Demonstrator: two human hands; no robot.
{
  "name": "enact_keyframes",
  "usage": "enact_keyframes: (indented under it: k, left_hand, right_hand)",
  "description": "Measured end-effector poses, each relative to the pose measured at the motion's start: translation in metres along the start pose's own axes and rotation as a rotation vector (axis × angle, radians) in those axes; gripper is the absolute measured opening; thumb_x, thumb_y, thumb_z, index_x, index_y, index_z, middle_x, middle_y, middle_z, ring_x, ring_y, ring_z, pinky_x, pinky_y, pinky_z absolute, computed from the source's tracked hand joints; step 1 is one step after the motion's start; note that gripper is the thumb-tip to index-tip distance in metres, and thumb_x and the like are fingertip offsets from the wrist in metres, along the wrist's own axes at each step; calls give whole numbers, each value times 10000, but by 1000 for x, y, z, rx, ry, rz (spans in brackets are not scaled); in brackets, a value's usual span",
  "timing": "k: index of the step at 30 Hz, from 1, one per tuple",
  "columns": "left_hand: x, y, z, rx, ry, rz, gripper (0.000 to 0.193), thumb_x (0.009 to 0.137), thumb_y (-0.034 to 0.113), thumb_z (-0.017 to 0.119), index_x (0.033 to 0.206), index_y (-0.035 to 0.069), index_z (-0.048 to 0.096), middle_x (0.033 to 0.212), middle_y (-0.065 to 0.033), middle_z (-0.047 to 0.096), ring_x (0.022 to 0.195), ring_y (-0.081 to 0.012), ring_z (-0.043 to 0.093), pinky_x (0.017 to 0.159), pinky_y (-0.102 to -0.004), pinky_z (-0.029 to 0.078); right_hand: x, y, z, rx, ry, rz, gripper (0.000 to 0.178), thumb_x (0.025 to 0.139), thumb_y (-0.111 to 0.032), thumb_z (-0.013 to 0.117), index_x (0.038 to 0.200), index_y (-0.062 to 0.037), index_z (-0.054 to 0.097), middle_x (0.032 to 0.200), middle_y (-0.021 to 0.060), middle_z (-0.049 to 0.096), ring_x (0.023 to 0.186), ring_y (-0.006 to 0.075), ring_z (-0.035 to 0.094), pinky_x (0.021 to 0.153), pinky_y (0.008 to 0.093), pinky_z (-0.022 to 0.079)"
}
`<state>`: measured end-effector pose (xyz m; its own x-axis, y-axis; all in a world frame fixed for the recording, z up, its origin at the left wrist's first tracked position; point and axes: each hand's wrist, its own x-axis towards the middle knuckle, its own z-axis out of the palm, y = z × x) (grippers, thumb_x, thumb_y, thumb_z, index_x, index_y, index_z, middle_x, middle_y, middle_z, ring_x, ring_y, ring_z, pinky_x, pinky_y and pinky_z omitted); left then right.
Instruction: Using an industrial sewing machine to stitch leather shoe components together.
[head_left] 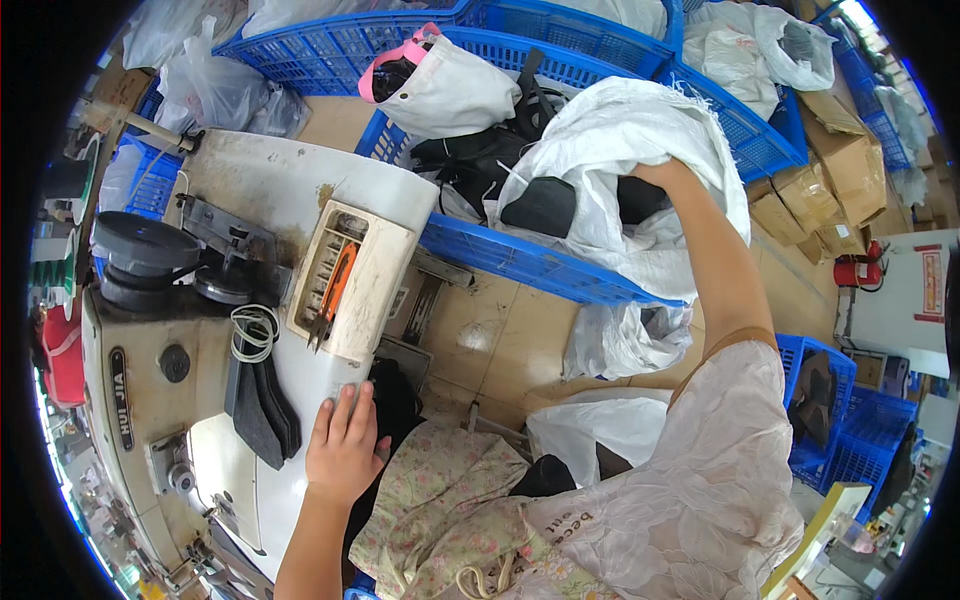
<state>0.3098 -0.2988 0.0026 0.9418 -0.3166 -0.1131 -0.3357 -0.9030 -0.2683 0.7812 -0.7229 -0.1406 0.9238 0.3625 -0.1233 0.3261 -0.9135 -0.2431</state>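
My left hand (pixel 345 447) lies with fingers stretched on the white edge of the sewing machine table (pixel 300 375). To its left rests a stack of dark, curved fabric pieces (pixel 262 405), with a coil of pale cord (pixel 255 334) at its top. My right hand (pixel 656 174) reaches into an open white woven sack (pixel 610 125); its fingers are hidden there. Dark pieces (pixel 540 207) show in the sack's mouth, one right under that hand. The sack sits in a blue plastic crate (pixel 540 266). Orange-handled thread snips (pixel 340 284) lie in a cream tray (pixel 378 262) on the table.
A sewing machine (pixel 150 400) stands at the left. In the crate are a white bag with a pink handle (pixel 455 90) and black material (pixel 465 165). More white sacks (pixel 630 340) sit below. Cartons (pixel 825 180) and a fire extinguisher (pixel 858 272) are at the right.
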Motion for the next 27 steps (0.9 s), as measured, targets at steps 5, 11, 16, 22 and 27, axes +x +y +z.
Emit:
enact_keyframes:
  k: [5, 11, 16, 22, 27]
  left_hand:
    - [0, 0, -2, -44, 13, -11, 570, 708, 328, 739, 1188, 39, 639, 1520, -101, 386, 1390, -290, 365, 1131, -459, 320]
    - [-1, 0, -1, -76, 18, -7, 533, 716, 320, 736, 1156, 34, 645, 1539, -103, 355, 1405, -290, 344, 1152, -458, 291]
    - [1, -1, -8, -187, 43, -15, 477, 725, 297, 742, 1123, 44, 664, 1524, -118, 379, 1410, -304, 337, 1161, -463, 271]
    - [24, 19, -23, -1018, 321, -284, 512, 842, 361, 723, 1258, 78, 631, 1402, -148, 525, 1323, -322, 461, 1094, -443, 350]
    - [11, 55, -42, -2391, -14, -458, 935, 803, 159, 789, 1530, 85, 207, 1374, -180, 477, 1186, -283, 558, 871, -414, 552]
  right_hand:
    - [-32, -44, -58, 357, -243, 218, 814, 623, -494, 813, 1303, -93, 616, 1351, 176, 575, 1246, 323, 537, 1046, 380, 418]
    - [-100, -66, -131, -77, -470, 200, 907, 541, -492, 790, 1240, 53, 597, 1211, 267, 630, 1107, 361, 624, 957, 380, 480]
    - [-183, -96, -170, 277, -283, 132, 792, 682, -404, 806, 1274, 61, 559, 1156, 191, 657, 1033, 250, 641, 908, 339, 491]
    - [-232, -206, -113, 897, -536, -169, 944, 738, -466, 810, 1406, 71, 414, 1317, 220, 538, 1206, 279, 522, 1005, 361, 411]
    - [-250, -310, -82, 824, -854, -386, 918, 724, -520, 811, 1337, 75, 475, 1286, 216, 552, 1191, 247, 529, 994, 337, 420]
